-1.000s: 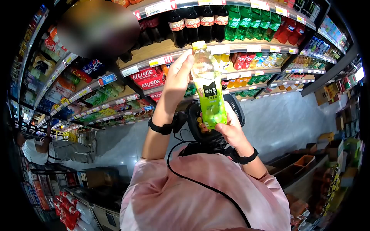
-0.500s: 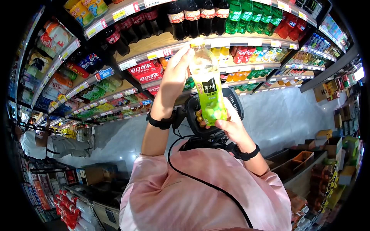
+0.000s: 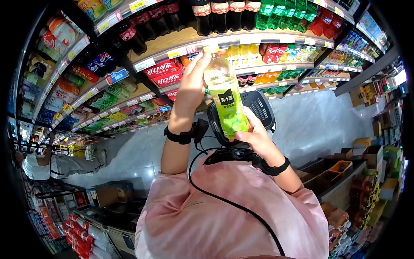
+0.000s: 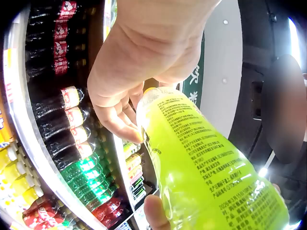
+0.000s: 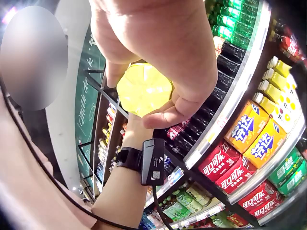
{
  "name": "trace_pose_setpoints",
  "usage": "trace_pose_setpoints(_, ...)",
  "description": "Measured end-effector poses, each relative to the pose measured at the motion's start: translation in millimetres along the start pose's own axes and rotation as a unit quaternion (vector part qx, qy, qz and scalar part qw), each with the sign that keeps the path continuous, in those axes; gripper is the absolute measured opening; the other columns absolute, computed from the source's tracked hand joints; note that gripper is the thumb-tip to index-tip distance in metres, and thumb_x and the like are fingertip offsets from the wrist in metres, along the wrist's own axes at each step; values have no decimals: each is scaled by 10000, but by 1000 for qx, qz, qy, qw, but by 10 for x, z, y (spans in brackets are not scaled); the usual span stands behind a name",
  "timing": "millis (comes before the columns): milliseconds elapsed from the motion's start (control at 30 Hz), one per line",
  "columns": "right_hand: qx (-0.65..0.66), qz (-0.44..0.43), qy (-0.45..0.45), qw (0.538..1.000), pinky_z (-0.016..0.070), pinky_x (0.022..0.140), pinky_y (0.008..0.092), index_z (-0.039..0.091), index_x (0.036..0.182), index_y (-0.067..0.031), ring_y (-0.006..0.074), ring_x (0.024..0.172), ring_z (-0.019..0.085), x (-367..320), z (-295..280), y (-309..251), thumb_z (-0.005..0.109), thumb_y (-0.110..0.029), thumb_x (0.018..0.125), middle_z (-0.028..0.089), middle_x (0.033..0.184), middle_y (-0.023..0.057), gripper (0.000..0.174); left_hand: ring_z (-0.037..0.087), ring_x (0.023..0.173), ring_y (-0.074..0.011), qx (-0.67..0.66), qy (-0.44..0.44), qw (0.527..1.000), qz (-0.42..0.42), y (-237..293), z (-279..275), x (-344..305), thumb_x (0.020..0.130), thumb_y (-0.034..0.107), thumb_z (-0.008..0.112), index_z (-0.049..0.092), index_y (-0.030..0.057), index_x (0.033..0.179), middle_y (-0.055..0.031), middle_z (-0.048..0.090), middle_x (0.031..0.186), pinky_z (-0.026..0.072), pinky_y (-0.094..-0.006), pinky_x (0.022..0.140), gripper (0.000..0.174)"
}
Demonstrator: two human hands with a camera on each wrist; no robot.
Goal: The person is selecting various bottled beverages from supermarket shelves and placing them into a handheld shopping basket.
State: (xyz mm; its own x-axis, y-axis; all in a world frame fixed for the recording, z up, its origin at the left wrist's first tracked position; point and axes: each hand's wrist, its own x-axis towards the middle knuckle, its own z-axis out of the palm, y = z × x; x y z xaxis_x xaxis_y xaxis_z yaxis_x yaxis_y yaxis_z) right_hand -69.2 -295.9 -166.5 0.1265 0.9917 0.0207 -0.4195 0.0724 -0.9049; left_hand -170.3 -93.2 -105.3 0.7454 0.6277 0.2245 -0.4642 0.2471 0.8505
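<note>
Held tilted before my chest is a plastic bottle of green grape juice drink (image 3: 228, 105), with a yellow cap (image 3: 211, 48) and a lime-green label. My left hand (image 3: 192, 82) grips it near the neck, thumb and fingers curled around just under the cap. Low on the bottle, my right hand (image 3: 255, 134) holds the base, its thumb across the lower label. Small printed text on the label (image 4: 201, 153) faces the left wrist camera. In the right wrist view the faceted bottle bottom (image 5: 145, 89) shows between the right thumb and fingers.
Behind the bottle, a black shopping basket (image 3: 264, 108) is partly covered by it. Shelves of drinks curve ahead, with cola bottles (image 3: 219, 17), green soda bottles (image 3: 282, 15) and red cola cartons (image 3: 166, 71). A person in a white top (image 3: 36, 166) is at far left. A black cable (image 3: 224, 201) crosses my shirt.
Both hands have brought the bottle a little to the left, still gripping it. More of the basket's right side shows, and the shelves have shifted slightly in view.
</note>
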Motion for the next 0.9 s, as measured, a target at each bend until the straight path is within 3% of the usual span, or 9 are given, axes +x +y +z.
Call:
trace_pose_setpoints(100,8,11,-7,1000,557,780,311,382,1477,-41,168,987,658,13,21,32,805,-224,819,640,1208,93,803,637,1110,-161,2,26,1000,1,6,1,-7,1094,278,422,538,-40,1353,-114,641,1269,502,-316,982,425)
trace_pose_setpoints(167,32,13,-11,999,537,786,282,403,1449,-35,124,970,632,22,59,22,775,-109,861,620,1180,50,699,623,1138,-156,2,25,1000,7,10,-23,-28,1089,279,435,552,-40,1344,-115,647,1276,487,-307,996,425)
trace_pose_setpoints(567,26,55,12,998,568,768,304,404,1466,-49,133,944,648,96,1,56,735,-65,868,633,1164,55,684,623,1124,-148,38,53,997,-34,-18,-129,39,1056,260,481,602,-28,1294,-95,678,1231,468,-294,997,393)
trace_pose_setpoints(733,42,67,25,997,571,772,312,421,1456,-47,132,945,646,76,-131,168,737,-84,875,638,1160,49,663,629,1071,-138,61,81,992,-68,-248,-206,126,1026,301,522,642,0,1241,-76,692,1149,464,-269,942,389)
trace_pose_setpoints(900,59,67,67,994,567,782,318,433,1448,-43,137,950,642,21,-315,256,713,-68,868,646,1155,46,644,631,972,-115,84,32,991,-94,-471,-319,220,986,388,601,656,-2,1193,-63,702,1074,463,-248,881,445)
